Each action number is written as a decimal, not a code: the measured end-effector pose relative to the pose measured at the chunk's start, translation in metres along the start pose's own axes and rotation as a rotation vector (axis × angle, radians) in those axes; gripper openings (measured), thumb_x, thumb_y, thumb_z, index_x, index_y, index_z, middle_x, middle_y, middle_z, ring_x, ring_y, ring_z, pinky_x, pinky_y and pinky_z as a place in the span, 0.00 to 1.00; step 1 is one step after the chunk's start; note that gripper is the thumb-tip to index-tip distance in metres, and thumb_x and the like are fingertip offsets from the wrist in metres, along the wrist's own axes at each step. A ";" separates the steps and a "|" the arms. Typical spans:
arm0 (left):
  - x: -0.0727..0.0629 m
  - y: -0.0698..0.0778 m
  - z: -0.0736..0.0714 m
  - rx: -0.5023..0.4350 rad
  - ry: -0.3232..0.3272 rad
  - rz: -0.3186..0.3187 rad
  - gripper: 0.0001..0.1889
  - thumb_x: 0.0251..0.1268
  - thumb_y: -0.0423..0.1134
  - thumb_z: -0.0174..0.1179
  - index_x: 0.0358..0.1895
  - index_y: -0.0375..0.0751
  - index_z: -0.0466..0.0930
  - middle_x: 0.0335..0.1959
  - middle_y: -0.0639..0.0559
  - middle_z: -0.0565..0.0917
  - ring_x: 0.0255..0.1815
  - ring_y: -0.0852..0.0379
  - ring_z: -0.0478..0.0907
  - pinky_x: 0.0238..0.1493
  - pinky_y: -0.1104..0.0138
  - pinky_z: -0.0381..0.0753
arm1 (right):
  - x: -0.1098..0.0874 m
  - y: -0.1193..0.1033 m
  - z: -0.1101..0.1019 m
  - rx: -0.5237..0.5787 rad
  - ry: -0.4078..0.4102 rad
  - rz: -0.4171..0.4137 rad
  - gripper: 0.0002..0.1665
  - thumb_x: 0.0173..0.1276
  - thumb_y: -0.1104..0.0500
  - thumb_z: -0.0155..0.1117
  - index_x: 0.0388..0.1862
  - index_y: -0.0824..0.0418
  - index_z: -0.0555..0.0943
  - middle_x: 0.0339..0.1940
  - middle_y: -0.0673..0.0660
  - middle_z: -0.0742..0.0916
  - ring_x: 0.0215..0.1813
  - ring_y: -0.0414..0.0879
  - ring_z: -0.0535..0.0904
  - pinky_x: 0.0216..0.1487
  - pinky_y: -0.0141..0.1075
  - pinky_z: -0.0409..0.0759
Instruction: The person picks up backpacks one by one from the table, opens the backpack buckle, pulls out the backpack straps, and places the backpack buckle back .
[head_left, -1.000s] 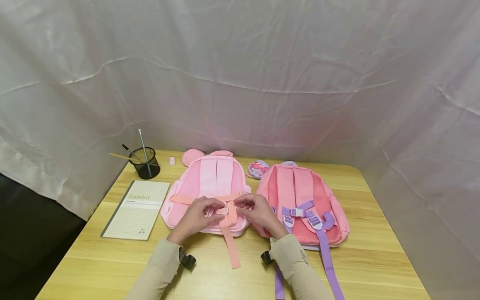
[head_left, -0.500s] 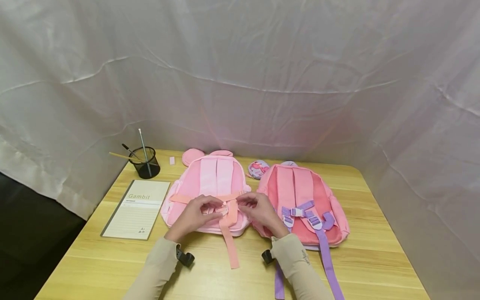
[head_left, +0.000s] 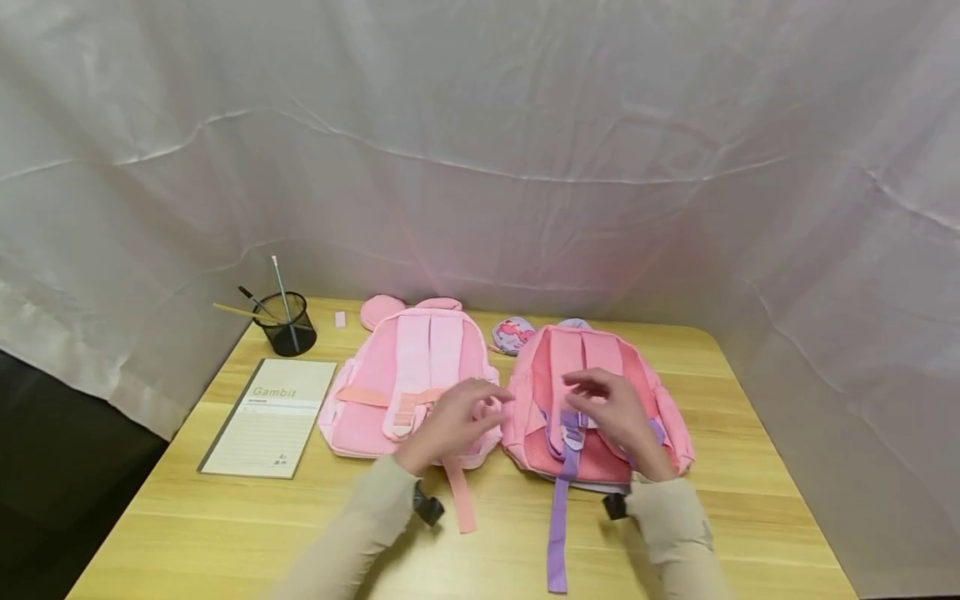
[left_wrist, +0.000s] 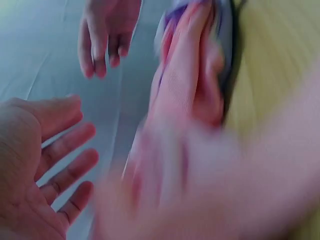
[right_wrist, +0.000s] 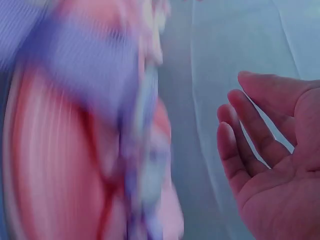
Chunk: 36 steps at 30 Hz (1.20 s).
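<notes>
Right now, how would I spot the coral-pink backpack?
On the wooden table, find the pale pink backpack. Immediately to its right lies the coral-pink backpack, set apart by its trailing purple strap, where its neighbour's strap is orange.

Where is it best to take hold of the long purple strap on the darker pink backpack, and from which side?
I would pinch the purple strap near its loose end, coming from the person's side of the table. It looks flat and narrow, runs past the backpack's lower edge toward the person, and nothing covers that end.
</notes>
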<state>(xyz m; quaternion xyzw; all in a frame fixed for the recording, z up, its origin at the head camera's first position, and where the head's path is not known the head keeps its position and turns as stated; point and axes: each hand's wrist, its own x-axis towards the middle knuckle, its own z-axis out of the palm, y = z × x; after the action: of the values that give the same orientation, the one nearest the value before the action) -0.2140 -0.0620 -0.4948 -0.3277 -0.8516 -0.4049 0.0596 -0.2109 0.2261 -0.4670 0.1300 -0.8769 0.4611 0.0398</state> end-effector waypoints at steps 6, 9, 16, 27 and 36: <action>0.040 0.029 0.062 0.111 -0.101 0.032 0.19 0.74 0.46 0.64 0.63 0.48 0.81 0.57 0.53 0.86 0.57 0.55 0.81 0.62 0.63 0.79 | -0.023 0.035 -0.034 -0.154 -0.060 0.068 0.23 0.67 0.60 0.75 0.61 0.59 0.85 0.54 0.62 0.88 0.53 0.55 0.85 0.57 0.51 0.83; 0.054 0.033 0.086 0.187 -0.088 -0.002 0.20 0.71 0.48 0.66 0.62 0.47 0.81 0.56 0.54 0.86 0.58 0.57 0.80 0.63 0.65 0.77 | -0.026 0.051 -0.032 -0.178 -0.113 0.036 0.24 0.64 0.60 0.77 0.59 0.59 0.85 0.53 0.60 0.89 0.53 0.54 0.84 0.57 0.49 0.83; 0.068 0.033 0.105 0.186 -0.065 -0.054 0.15 0.59 0.45 0.75 0.49 0.49 0.88 0.37 0.57 0.88 0.40 0.60 0.78 0.45 0.70 0.75 | -0.025 0.071 -0.021 -0.182 -0.065 0.013 0.18 0.60 0.63 0.80 0.50 0.56 0.90 0.45 0.52 0.90 0.47 0.42 0.83 0.51 0.31 0.80; 0.071 0.029 0.116 0.168 -0.035 -0.091 0.12 0.63 0.48 0.74 0.47 0.54 0.88 0.39 0.61 0.89 0.40 0.65 0.78 0.45 0.72 0.73 | -0.026 0.072 -0.028 -0.175 -0.099 0.097 0.17 0.64 0.60 0.77 0.52 0.55 0.89 0.44 0.54 0.89 0.40 0.44 0.81 0.41 0.30 0.80; 0.068 0.027 0.120 0.225 -0.010 -0.083 0.12 0.63 0.51 0.73 0.47 0.56 0.88 0.39 0.64 0.89 0.40 0.66 0.79 0.44 0.70 0.73 | -0.026 0.078 -0.026 -0.172 -0.093 0.053 0.14 0.65 0.60 0.77 0.49 0.56 0.89 0.39 0.52 0.89 0.38 0.40 0.80 0.40 0.30 0.79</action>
<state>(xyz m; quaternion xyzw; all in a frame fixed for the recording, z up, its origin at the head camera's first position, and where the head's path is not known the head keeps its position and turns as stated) -0.2305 0.0723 -0.5320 -0.2853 -0.9047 -0.3073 0.0749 -0.2082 0.2950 -0.5194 0.1243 -0.9172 0.3784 -0.0022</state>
